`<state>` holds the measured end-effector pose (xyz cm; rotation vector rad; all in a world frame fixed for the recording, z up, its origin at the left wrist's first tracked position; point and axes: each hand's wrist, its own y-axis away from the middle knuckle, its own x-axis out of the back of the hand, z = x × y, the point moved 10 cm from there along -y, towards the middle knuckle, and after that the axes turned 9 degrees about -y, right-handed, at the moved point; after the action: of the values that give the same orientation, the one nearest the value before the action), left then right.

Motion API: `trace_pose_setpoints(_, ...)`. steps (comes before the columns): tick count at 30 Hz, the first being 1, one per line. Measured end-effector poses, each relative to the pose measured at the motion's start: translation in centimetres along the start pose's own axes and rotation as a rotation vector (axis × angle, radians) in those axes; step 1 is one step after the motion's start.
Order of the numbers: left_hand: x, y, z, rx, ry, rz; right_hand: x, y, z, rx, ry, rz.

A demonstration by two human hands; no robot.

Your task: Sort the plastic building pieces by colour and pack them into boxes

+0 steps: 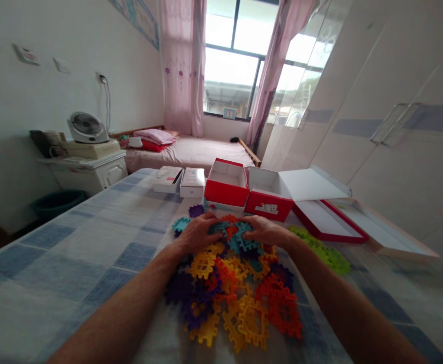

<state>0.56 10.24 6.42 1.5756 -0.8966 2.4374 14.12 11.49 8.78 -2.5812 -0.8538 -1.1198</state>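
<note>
A pile of gear-edged plastic building pieces in several colours lies on the table in front of me. At its far end, my left hand [199, 232] curls its fingers and thumb around teal building pieces [240, 239] from the left. My right hand [265, 230] grips the same teal cluster from the right, with an orange piece [229, 231] between the hands. Yellow pieces [202, 264], purple pieces [198, 309] and red pieces [282, 306] spread loosely nearer to me. Parts of the fingertips are hidden among the pieces.
Behind the hands stand an open red box [227, 190] and a second red box [268, 205]. Two white boxes [193, 183] are left of them. Open lids and trays [331, 222] lie right, near green pieces [322, 250]. A checked cloth [92, 242] covers the table.
</note>
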Motion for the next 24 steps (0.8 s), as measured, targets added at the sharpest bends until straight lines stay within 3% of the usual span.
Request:
trace_pose_setpoints(3, -0.1, -0.2, -0.6, 0.030, 0.017, 0.021, 0.2, -0.1, 0.2, -0.041, 0.068, 0.031)
trace_pose_setpoints(6, -0.2, -0.3, -0.8, 0.035, 0.024, 0.033, 1.2, 0.5, 0.4, -0.088, 0.110, 0.145)
trace_pose_setpoints(9, 0.2, -0.3, -1.1, 0.067, 0.022, 0.067, 1.7, 1.1, 0.8, -0.084, 0.030, 0.226)
trace_pose_setpoints(13, 0.4, -0.3, -1.8, 0.126, 0.010, 0.071, 2.5, 1.8, 2.2, -0.061, -0.266, 0.308)
trace_pose_setpoints(18, 0.3, -0.2, -2.2, 0.147, -0.012, 0.049, 3.4, 3.0, 3.7, -0.079, -0.976, 0.350)
trace_pose_setpoints(22, 0.2, -0.2, -2.7, 0.162, 0.002, 0.062, 6.2, 6.8, 4.5, -0.063, -1.072, 0.462)
trace_pose_setpoints(24, 0.3, -0.2, -2.9, 0.160, 0.018, 0.073, 8.1, 10.0, 6.4, -0.090, -1.022, 0.553)
